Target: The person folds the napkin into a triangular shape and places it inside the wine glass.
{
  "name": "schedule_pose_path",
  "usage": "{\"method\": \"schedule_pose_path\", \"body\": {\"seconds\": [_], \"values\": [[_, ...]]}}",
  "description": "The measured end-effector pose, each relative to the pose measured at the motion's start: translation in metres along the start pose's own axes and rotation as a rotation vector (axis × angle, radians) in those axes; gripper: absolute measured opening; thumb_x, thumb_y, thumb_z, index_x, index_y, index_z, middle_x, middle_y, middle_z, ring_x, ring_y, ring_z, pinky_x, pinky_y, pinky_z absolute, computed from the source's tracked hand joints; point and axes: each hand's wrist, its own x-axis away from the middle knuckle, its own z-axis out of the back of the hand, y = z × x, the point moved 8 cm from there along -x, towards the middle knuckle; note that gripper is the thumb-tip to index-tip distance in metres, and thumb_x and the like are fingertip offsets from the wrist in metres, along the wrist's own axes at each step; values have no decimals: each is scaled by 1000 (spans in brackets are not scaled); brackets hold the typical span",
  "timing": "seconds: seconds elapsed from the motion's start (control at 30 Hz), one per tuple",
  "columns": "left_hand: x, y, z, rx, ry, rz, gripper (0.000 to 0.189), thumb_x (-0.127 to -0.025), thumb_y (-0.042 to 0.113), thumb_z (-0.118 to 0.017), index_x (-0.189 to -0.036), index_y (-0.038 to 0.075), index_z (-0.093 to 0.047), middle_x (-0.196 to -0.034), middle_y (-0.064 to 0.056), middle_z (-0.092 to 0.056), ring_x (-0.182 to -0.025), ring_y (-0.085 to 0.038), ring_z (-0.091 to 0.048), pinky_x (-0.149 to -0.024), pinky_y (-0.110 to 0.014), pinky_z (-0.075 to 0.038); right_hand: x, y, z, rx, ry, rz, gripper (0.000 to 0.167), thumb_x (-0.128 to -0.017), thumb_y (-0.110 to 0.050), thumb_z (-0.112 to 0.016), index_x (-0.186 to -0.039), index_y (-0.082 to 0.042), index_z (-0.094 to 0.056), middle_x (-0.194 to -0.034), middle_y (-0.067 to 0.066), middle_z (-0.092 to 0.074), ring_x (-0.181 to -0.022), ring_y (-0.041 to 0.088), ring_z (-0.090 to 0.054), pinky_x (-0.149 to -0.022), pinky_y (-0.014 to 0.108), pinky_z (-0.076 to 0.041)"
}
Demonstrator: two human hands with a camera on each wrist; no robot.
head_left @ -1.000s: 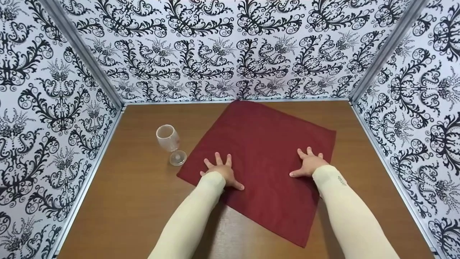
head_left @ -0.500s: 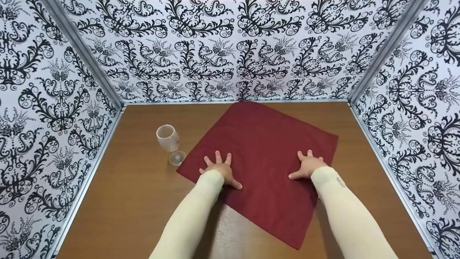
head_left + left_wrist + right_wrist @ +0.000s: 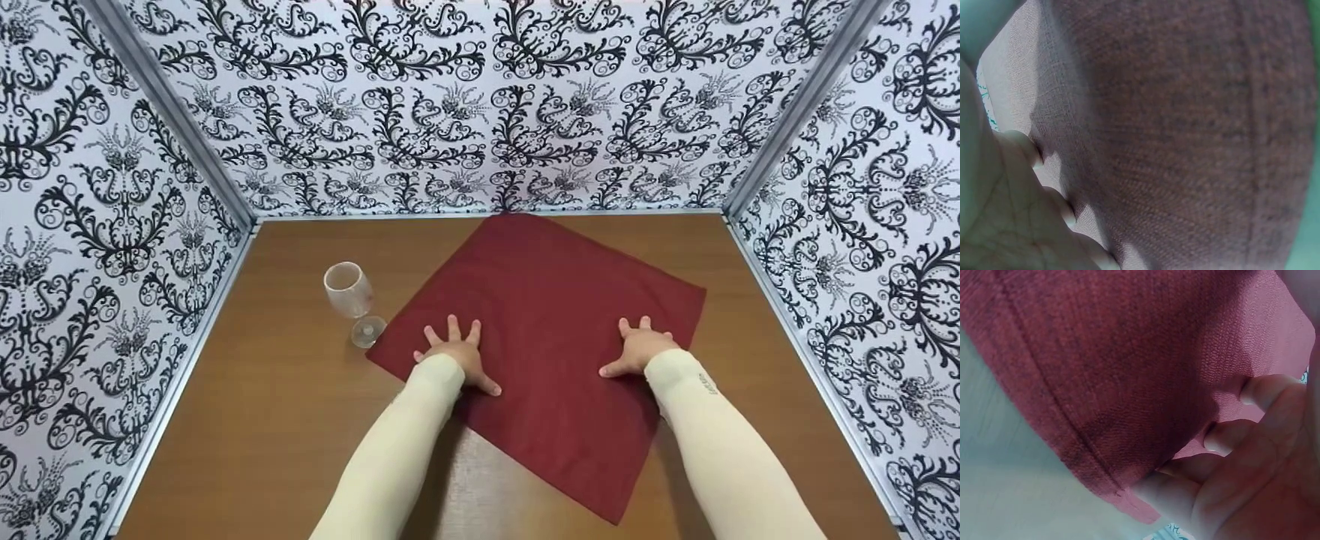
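Across the brown surface (image 3: 262,420), as the head view showed it, a red cloth (image 3: 555,300) lay spread out at a slant, its far corner reaching the foot of the black-and-white patterned back wall (image 3: 450,112). The left hand (image 3: 459,361) rested on the cloth's left part, fingers splayed, thumb angled toward the near edge; its grip was slack and had hold of nothing. The right hand (image 3: 641,350) lay on the right part with its fingers spread and thumb pointing inward, that grip likewise loose and holding nothing. Pale sleeves (image 3: 409,442) covered both arms. A clear stemmed glass (image 3: 349,292) stood upright just beside the cloth's left corner; whether its foot touched the fabric could not be told.

From the left wrist, dull brownish weave filled most of the view, the fingers (image 3: 1060,205) meeting it at lower left.

From the right wrist, fingers (image 3: 1229,437) touched the red weave, one near the stitched hem (image 3: 1053,391), with paler surface beyond.
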Motion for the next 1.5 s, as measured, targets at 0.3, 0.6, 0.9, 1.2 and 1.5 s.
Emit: {"method": "schedule_pose_path", "body": {"seconds": [0.3,0.6,0.9,1.2,1.5], "values": [[-3,-3,2,6,16,-21,137,-68,65,-92,-170,37,-5,-179,-9,13,-160,-53,11,-120,-80,-20,3,-4,1,42,-11,17,126,-83,-64,-80,-166,3,-15,-162,49,-5,-141,78,-21,-116,76,-32],[0,-21,15,33,77,52,132,-73,72,-84,-171,29,-7,-178,-16,12,-159,-59,7,-118,-82,-19,1,3,33,41,183,61,95,-89,-55,-77,-157,1,-44,-160,35,-39,-145,61,-39,-112,70,-41],[-3,-31,8,88,57,40,134,-70,69,-88,-171,32,-8,-178,-15,11,-159,-57,10,-119,-82,-16,-4,26,10,-92,20,40,122,-85,-57,-82,-168,-4,-10,-167,43,8,-137,85,4,-117,84,-14],[-5,-37,13,63,52,38,133,-71,68,-88,-171,34,-6,-178,-13,12,-160,-55,11,-122,-79,-15,-9,25,4,-81,27,28,128,-82,-64,-81,-168,-4,-8,-165,46,7,-133,87,-1,-114,84,-22],[-4,-38,16,60,69,25,132,-71,68,-88,-171,34,-8,-178,-13,10,-160,-55,9,-122,-79,-15,-1,18,7,-65,32,34,125,-84,-61,-81,-167,0,-10,-163,49,5,-132,89,-4,-115,84,-21]]}}
